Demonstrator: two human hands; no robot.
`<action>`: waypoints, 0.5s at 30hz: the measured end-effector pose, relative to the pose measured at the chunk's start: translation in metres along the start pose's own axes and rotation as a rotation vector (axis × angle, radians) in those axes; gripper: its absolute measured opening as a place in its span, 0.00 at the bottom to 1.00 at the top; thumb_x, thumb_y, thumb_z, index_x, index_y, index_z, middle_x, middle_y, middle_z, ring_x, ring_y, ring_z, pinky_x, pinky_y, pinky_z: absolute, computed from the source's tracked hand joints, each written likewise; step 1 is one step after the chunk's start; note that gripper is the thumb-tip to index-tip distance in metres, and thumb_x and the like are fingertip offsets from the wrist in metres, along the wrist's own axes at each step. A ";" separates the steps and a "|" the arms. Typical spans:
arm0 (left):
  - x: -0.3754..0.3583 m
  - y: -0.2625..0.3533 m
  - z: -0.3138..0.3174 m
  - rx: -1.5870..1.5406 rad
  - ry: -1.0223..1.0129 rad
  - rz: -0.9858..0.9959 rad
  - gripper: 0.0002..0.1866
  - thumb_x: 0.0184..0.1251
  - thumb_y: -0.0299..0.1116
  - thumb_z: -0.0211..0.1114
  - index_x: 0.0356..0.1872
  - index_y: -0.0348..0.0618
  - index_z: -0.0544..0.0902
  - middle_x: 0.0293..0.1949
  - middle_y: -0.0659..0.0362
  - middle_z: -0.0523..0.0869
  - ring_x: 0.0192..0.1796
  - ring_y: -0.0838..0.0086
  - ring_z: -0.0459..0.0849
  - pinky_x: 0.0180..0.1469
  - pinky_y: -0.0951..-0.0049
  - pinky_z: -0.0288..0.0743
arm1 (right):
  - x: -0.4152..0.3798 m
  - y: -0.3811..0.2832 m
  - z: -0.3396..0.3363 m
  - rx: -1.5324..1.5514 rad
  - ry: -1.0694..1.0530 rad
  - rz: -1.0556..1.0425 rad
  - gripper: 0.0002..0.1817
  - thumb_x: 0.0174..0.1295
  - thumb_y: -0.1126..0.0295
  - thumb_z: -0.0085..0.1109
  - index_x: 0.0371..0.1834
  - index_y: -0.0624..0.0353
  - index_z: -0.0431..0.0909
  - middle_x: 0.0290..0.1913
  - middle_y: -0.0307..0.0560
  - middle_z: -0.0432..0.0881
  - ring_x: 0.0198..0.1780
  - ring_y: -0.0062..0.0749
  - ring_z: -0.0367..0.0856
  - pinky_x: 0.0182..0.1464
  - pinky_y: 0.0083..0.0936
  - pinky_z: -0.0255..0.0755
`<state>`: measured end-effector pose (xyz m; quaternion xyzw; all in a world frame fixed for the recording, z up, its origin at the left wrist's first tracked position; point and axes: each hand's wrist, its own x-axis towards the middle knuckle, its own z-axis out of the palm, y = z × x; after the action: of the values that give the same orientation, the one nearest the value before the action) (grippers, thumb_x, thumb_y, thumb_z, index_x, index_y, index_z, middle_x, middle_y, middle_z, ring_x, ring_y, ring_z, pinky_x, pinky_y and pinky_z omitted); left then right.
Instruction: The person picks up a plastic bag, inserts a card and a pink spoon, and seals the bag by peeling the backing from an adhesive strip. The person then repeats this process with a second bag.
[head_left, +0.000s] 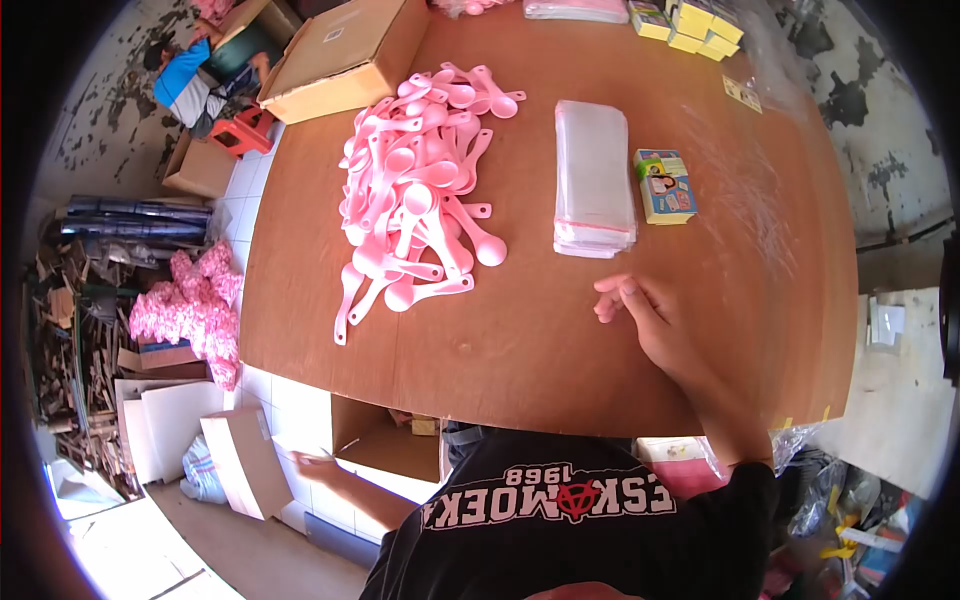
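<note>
My right hand (645,315) is over the table just below a stack of clear plastic bags (592,175). Its fingers are loosely bent and a little apart, with nothing visible in them. Right of the bags lies a small stack of printed cards (668,188), blue, green and yellow. A large heap of pink plastic measuring spoons (415,185) covers the left part of the table. My left hand (313,465) hangs below the table edge, beside an open cardboard box (385,460). It looks open and appears to hold nothing.
The brown wooden table (520,370) bears a closed cardboard box (345,55) and more yellow card stacks (705,22) at the back. Loose clear plastic strips (750,200) lie on the right. A bag of pink items (195,300) stands left. Another person (195,90) sits back left.
</note>
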<state>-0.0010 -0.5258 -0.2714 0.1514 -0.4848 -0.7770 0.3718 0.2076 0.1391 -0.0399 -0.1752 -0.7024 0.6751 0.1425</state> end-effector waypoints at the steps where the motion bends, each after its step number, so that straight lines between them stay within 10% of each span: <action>1: -0.026 -0.020 -0.017 0.025 0.009 -0.195 0.20 0.64 0.31 0.61 0.56 0.32 0.78 0.47 0.52 0.84 0.42 0.66 0.84 0.39 0.68 0.80 | 0.000 0.001 0.001 -0.002 -0.016 -0.006 0.20 0.78 0.61 0.43 0.50 0.67 0.80 0.32 0.45 0.83 0.37 0.25 0.81 0.46 0.23 0.76; 4: -0.086 -0.045 -0.021 0.109 0.061 -0.664 0.24 0.60 0.25 0.62 0.60 0.32 0.74 0.56 0.50 0.81 0.51 0.65 0.81 0.49 0.62 0.78 | -0.004 -0.006 0.002 -0.154 0.005 -0.020 0.17 0.76 0.63 0.48 0.48 0.66 0.80 0.40 0.49 0.83 0.41 0.27 0.83 0.48 0.24 0.76; 9: -0.108 0.047 0.161 0.623 0.528 0.057 0.29 0.58 0.27 0.64 0.63 0.32 0.71 0.61 0.49 0.77 0.57 0.63 0.78 0.58 0.60 0.74 | 0.012 -0.025 -0.001 -0.679 0.138 -0.492 0.15 0.69 0.65 0.57 0.53 0.62 0.79 0.58 0.59 0.76 0.61 0.44 0.76 0.59 0.37 0.72; 15: -0.128 0.138 0.339 0.042 -0.240 0.430 0.17 0.68 0.26 0.59 0.56 0.33 0.73 0.53 0.48 0.80 0.58 0.57 0.79 0.61 0.57 0.75 | 0.033 -0.029 -0.002 -1.207 0.128 -0.601 0.25 0.65 0.59 0.60 0.61 0.62 0.74 0.66 0.61 0.71 0.71 0.55 0.64 0.72 0.60 0.50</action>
<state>-0.0563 -0.2505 -0.0037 -0.0409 -0.5626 -0.6822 0.4651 0.1776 0.1544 -0.0119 -0.0608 -0.9646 0.0840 0.2427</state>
